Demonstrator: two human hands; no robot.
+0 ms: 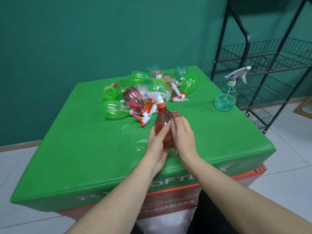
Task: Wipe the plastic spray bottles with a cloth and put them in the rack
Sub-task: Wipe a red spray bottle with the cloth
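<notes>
**Wiping the red bottle**

My left hand (pixel 156 146) grips the red spray bottle (pixel 164 128) upright above the green table (pixel 84 149); my right hand (pixel 184 137) presses the brown cloth (pixel 176 116) flat against it. Next, probably the rack (pixel 270 68).

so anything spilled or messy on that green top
Yes: water is spilled on the mat, left of the hands wiping the red bottle. The other bottles lie tumbled in a heap.
</notes>
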